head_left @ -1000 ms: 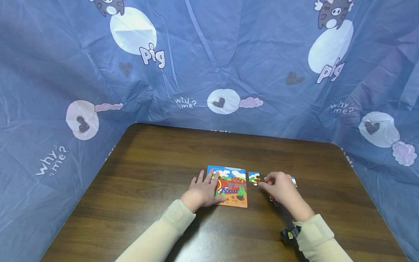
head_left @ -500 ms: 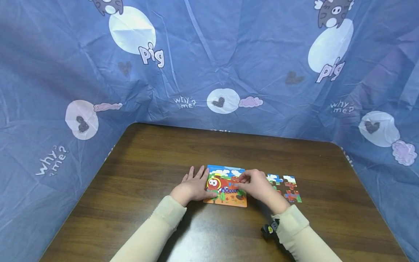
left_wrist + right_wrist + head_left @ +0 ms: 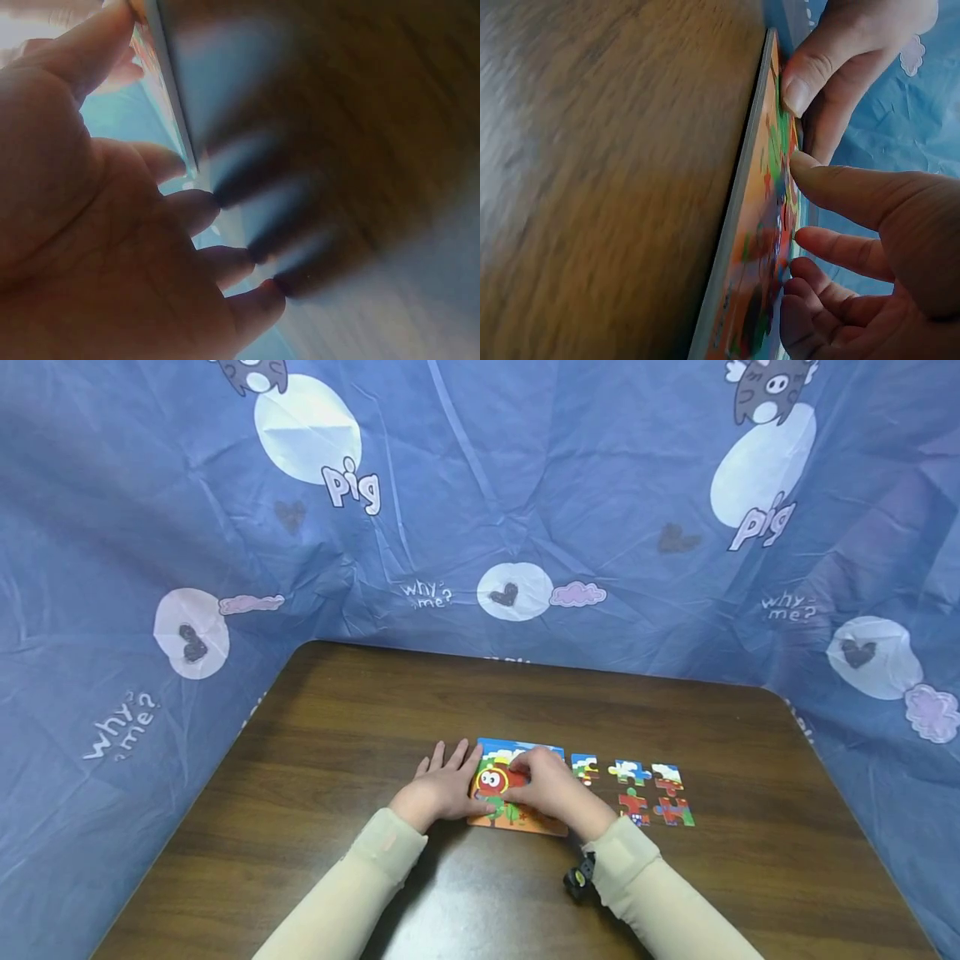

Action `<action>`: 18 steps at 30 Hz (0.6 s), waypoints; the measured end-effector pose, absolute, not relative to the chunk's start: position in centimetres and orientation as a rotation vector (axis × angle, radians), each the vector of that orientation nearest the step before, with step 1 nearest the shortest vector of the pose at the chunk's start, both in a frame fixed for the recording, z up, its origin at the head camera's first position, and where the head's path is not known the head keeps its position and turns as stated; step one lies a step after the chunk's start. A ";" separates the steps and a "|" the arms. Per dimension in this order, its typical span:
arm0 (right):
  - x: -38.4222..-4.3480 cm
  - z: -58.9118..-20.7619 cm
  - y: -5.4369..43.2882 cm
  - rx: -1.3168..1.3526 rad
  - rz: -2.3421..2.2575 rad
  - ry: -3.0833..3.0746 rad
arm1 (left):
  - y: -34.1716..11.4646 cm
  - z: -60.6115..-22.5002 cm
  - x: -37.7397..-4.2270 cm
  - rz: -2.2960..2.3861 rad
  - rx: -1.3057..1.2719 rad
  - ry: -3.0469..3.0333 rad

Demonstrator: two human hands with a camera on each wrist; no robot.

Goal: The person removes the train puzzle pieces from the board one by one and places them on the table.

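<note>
A square jigsaw puzzle (image 3: 552,828) with a red train picture lies flat on the table; my hands cover parts of it. My left hand (image 3: 437,791) rests at its left edge, fingers spread and thumb over the lower left corner. In the left wrist view, the palm of the left hand (image 3: 112,225) faces the camera beside the board's edge. Above the middle of the picture is my right hand (image 3: 551,785). In the right wrist view, the right hand (image 3: 900,247) has thumb and index fingertips apart on the picture; whether they pinch a piece is unclear.
Right of the board lie several loose jigsaw pieces, among them a top-left piece (image 3: 583,768), a cloud piece (image 3: 630,771) and a red piece (image 3: 675,811). Brown wooden table (image 3: 360,718) surrounds them. A blue patterned cloth (image 3: 420,527) hangs behind.
My right hand has moved left from the loose pieces, across the puzzle's right side, to its middle. My left hand has shifted slightly left, uncovering the train's face.
</note>
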State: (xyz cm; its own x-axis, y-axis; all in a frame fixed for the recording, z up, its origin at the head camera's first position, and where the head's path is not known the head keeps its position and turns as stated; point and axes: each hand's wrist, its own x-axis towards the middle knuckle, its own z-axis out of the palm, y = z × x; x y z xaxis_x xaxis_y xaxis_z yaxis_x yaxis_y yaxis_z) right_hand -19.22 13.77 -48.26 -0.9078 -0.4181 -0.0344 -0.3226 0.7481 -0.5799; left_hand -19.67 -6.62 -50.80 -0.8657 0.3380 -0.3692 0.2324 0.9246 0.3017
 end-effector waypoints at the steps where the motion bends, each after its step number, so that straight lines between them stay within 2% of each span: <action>1: -19.2 -48.3 13.6 -0.597 -0.873 2.777 | -6.6 -50.9 -19.7 0.340 0.414 2.664; 18: -19.6 -47.7 12.5 -0.506 -0.887 2.718 | -6.3 -50.2 -19.5 0.332 0.379 2.658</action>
